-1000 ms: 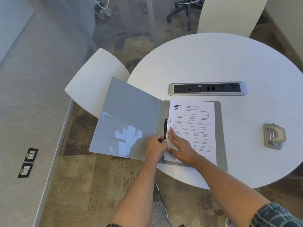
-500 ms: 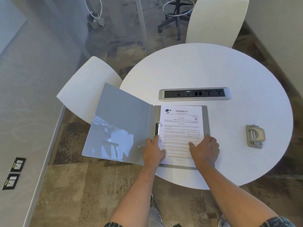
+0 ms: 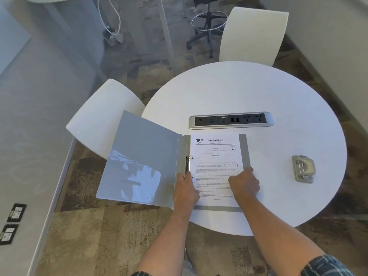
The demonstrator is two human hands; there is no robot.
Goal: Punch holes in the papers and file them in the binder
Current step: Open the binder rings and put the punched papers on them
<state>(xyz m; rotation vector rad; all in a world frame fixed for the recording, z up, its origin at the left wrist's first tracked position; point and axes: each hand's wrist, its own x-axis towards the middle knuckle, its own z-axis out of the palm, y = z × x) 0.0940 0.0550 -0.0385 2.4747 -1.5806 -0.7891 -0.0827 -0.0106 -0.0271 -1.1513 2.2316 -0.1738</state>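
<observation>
With the paper lying in the open binder on the tabletop, both the left hand and right hand rest flat and unclenched; press evenly so the rings seat cleanly.

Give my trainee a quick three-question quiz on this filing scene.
1. True or false: the binder lies open.
2. Where does the hole punch sit? A) on the paper B) on the table, right of the binder C) on a chair
3. Fill in: both hands rest on the ____.

Key: 1 true. 2 B. 3 paper; the left hand is near the rings, the right hand at its right edge.
</observation>
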